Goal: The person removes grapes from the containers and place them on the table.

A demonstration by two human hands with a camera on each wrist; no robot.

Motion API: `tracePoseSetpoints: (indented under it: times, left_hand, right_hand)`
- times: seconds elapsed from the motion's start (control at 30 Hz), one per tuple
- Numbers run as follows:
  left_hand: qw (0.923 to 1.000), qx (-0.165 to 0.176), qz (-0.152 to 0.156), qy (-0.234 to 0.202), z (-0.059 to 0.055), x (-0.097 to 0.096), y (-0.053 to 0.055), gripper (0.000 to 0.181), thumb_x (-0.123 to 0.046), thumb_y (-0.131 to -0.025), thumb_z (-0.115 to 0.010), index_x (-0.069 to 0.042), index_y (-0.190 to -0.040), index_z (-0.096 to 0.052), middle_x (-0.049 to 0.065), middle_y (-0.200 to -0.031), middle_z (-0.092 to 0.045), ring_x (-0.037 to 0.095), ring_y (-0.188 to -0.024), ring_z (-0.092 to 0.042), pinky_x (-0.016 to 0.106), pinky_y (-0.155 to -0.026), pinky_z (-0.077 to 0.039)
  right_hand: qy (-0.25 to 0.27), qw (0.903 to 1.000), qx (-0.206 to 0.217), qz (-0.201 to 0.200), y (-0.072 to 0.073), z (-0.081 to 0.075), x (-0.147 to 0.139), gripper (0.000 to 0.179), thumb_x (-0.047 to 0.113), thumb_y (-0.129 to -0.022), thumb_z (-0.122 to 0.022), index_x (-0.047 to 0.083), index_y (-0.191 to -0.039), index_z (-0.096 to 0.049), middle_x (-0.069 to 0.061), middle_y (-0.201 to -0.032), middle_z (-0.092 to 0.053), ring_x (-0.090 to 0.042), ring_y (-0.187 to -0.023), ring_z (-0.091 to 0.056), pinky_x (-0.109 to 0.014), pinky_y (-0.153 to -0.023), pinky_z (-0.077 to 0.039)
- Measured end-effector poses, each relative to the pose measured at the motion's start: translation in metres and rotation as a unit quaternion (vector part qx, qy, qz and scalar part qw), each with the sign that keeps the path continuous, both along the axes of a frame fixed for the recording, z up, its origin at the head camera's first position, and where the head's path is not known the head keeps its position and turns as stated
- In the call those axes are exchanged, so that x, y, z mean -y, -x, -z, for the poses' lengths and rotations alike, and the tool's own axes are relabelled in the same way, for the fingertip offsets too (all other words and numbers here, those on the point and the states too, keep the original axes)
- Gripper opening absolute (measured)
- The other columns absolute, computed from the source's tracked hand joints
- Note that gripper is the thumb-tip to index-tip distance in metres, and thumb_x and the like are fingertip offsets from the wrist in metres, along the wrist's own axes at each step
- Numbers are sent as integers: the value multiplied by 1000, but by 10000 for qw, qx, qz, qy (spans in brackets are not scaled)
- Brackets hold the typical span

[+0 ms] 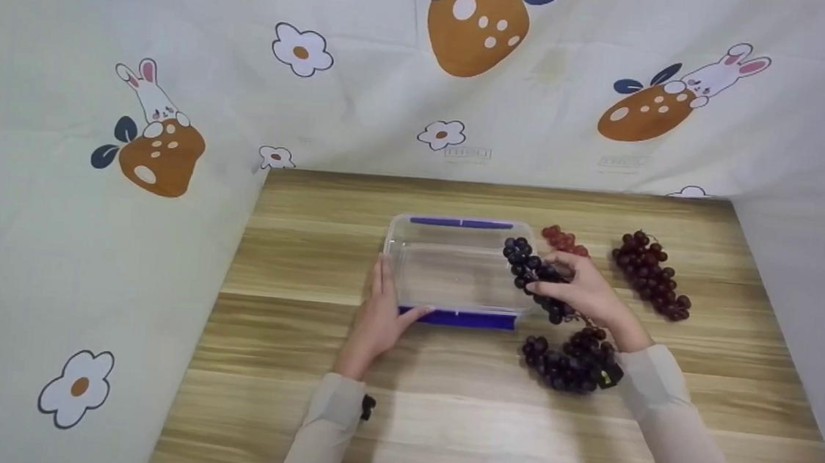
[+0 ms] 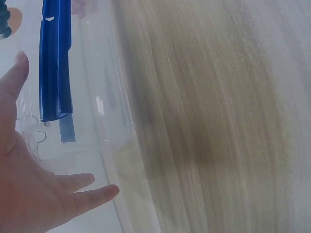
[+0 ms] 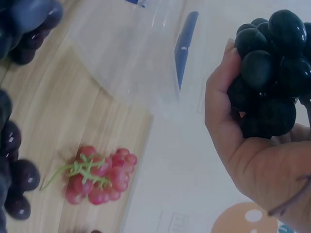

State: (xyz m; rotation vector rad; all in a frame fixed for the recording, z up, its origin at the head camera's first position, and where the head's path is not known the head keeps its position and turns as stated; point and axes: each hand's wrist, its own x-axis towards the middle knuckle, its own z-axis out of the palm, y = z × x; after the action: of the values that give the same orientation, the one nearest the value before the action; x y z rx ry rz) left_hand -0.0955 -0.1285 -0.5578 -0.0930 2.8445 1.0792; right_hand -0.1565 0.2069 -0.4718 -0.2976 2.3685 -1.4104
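Note:
A clear plastic container [image 1: 457,275] with blue latches [image 1: 459,317] sits on the table, open at the top. My left hand [image 1: 380,314] rests at its near left corner, straight fingers along the side wall and thumb over the front rim. In the left wrist view, the fingers [image 2: 95,195] are spread beside the clear wall. My right hand [image 1: 584,289] grips a bunch of black grapes [image 1: 521,258] over the container's right edge. The right wrist view shows the held grapes [image 3: 267,73] filling the palm, clear of the table.
Another black bunch [image 1: 560,368] lies by my right wrist. A small bunch of light red grapes [image 1: 565,241] is behind my right hand, and a long dark red bunch [image 1: 652,276] lies farther right. Patterned cloth walls [image 1: 363,110] border the wooden table [image 1: 285,354].

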Motion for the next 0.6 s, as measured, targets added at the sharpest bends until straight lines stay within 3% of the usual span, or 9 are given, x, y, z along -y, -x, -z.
tracePoseSetpoints:
  times: [0.3,0.4,0.6]
  left_hand:
    - [10000,-37,42,-75,0,1,0,123,-58,-93,-75,-3,-169,5,20,-177,5,51,-139,-50,60,-105,-53]
    - [9999,-26,7,-126,1,1,0,123,-56,-93,-75,-4,-169,6,21,-177,4,52,-132,-55,60,-101,-55]
    - [9998,-70,19,-181,1,0,-1,123,-56,-93,-76,-3,-169,5,21,-177,3,51,-141,-47,60,-103,-54]
  right_hand:
    - [-304,9991,-211,203,-11,-1,-25,60,21,-92,-80,-11,-138,-56,-35,-146,-56,-52,-135,-54,-65,-115,-43]
    - [-417,9985,-230,272,-15,0,-33,62,22,-92,-80,-11,-139,-56,-36,-149,-52,-55,-138,-49,-69,-116,-39]
    - [-555,9973,-55,477,-22,1,-53,70,27,-94,-79,-11,-145,-51,-37,-154,-47,-58,-142,-43,-72,-116,-37]
